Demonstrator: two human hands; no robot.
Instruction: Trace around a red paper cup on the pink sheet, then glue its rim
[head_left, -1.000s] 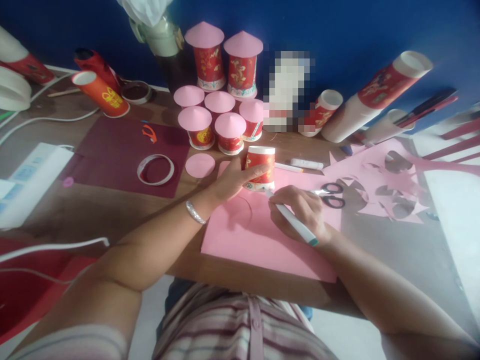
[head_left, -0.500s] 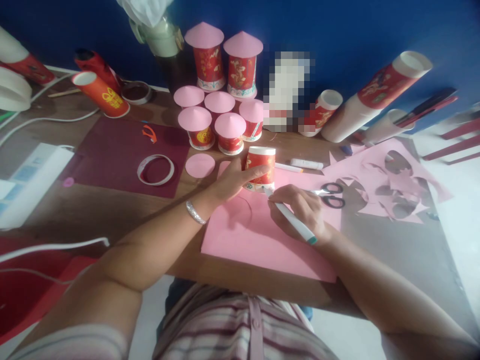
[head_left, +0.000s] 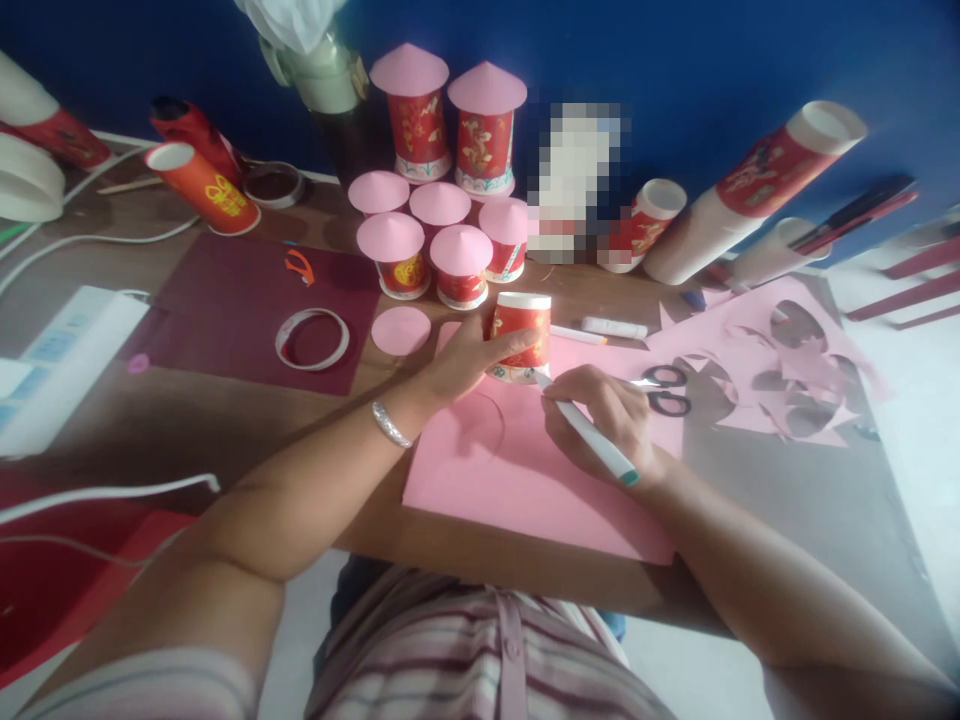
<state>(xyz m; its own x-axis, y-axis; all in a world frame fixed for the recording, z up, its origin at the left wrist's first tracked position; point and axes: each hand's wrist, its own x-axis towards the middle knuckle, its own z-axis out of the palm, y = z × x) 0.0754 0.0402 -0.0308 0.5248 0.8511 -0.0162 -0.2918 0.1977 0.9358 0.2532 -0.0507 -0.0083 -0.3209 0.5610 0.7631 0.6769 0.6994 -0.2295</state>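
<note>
My left hand (head_left: 476, 355) is closed around a short red paper tube (head_left: 523, 315) with white ends and gold print, its thumb across the front. Small green marks show on the tube's lower white band. Between the fingers of my right hand (head_left: 604, 420) is a white marker (head_left: 596, 443) with a green end, its tip at the right side of that band. Whether the tip touches cannot be made out. Under both hands lies a pink paper sheet (head_left: 480, 490) with a faint curved pencil line. Black-handled scissors (head_left: 667, 390) rest right of my right hand.
Several red tubes with pink cone roofs (head_left: 461, 252) stand behind the hands. A pink disc (head_left: 401, 331) and a tape ring (head_left: 312, 339) lie left. Cut pink scraps (head_left: 787, 370) spread to the right, below tall tubes (head_left: 757, 195). A capped marker (head_left: 613, 328) lies behind the sheet.
The marker tip in my right hand has moved slightly right along the tube's lower band. My left hand and the tube have stayed in place.
</note>
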